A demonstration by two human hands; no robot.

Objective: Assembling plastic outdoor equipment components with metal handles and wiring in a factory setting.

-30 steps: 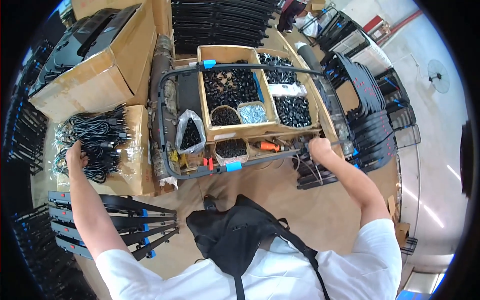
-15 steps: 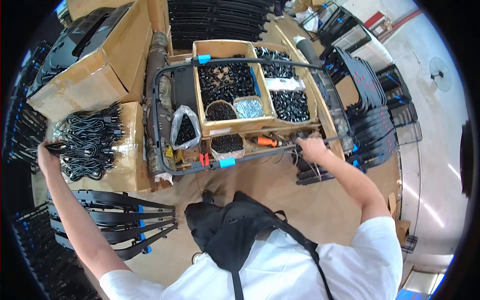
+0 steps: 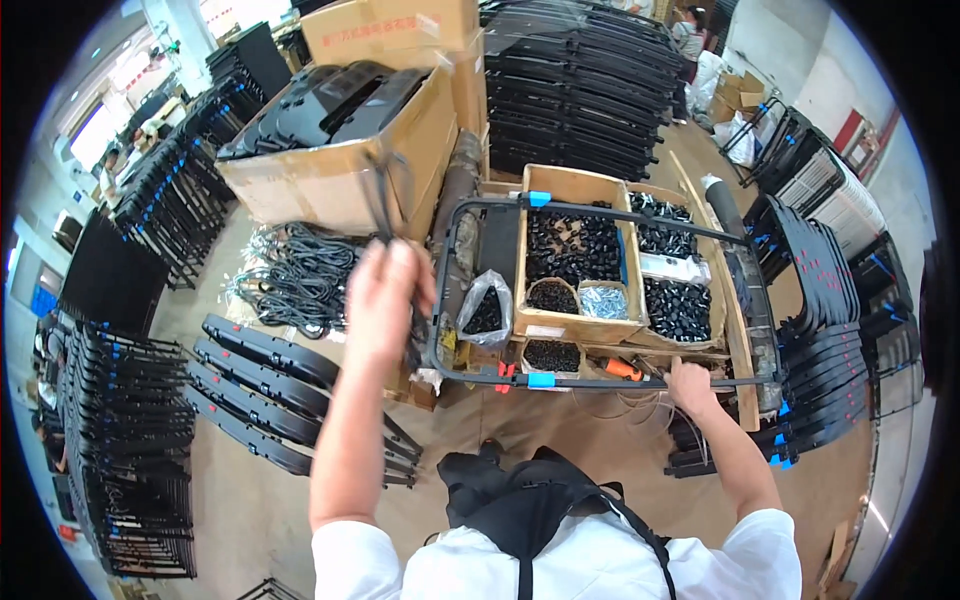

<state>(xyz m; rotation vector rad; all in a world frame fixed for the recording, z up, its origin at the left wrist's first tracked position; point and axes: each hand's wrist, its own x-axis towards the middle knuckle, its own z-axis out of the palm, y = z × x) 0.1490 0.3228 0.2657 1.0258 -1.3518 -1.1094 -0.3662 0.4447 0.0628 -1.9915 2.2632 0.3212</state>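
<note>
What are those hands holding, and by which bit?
The left hand holds a blurred black cord, apparently partway along, with dark lengths above and below. What the right hand holds, if anything, cannot be told.

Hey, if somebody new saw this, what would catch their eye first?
Probably the left hand, left of centre, blurred, with a dark, blurred cord sticking up from it in front of an open cardboard box. Next, right of centre, the wooden tray of mostly small black parts, crossed by a slim dark frame. Then the bright orange handle, just left of the right hand.
</note>
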